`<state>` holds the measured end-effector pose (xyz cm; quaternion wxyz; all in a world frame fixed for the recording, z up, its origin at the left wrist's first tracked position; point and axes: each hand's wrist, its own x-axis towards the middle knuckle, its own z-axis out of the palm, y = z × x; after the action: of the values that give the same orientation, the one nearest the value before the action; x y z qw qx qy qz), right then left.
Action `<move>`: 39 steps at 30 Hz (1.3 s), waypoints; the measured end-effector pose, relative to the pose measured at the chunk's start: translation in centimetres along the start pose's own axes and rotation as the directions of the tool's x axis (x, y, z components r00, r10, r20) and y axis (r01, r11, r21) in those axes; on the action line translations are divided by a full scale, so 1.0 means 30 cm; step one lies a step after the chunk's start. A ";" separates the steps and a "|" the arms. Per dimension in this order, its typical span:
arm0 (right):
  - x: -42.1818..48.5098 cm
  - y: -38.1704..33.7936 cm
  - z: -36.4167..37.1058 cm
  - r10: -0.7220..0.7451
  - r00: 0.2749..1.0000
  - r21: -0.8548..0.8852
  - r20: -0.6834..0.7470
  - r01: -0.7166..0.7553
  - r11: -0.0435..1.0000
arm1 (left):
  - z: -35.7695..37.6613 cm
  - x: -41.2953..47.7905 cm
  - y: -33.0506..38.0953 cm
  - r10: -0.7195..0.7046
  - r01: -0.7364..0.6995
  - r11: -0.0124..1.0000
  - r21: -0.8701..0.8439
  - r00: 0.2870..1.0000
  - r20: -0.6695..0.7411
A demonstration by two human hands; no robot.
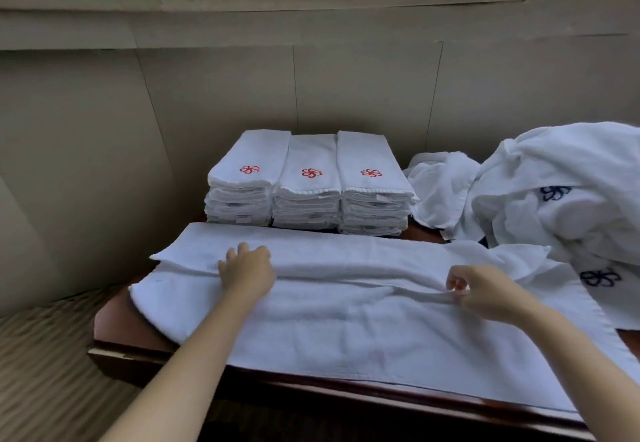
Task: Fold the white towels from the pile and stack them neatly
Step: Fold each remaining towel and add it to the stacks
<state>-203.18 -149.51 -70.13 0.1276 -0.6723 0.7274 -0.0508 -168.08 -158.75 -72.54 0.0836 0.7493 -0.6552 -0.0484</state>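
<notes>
From the head view, a white towel lies on the dark wooden table, its long axis running left to right, far edge folded toward the middle. The left hand presses flat, fingers together. The right hand pinches the fold's edge.

A towel is lying spread across the near part of the table — three stacks of folded towels are sitting behind it, a heap of unfolded towels to their right.
</notes>
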 end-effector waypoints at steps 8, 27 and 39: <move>-0.072 -0.005 -0.011 -0.031 0.995 0.199 0.092 0.012 0.980 | 0.168 -0.088 0.256 0.221 -0.221 0.975 -0.019 0.964 0.145; -0.175 0.339 -0.062 0.383 0.898 0.868 0.216 -0.356 0.347 | 0.170 -0.469 0.858 0.890 -0.903 0.412 -0.123 0.428 -0.158; -0.101 0.391 -0.046 0.429 0.884 0.929 0.184 -0.014 -0.369 | -0.037 -0.290 1.036 0.423 -0.583 0.185 -0.791 0.774 -0.471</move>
<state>-214.66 -145.58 -71.31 0.5252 -0.1113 0.5097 -0.6723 -199.35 -154.04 -65.91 0.5379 0.3169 -0.7155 -0.3135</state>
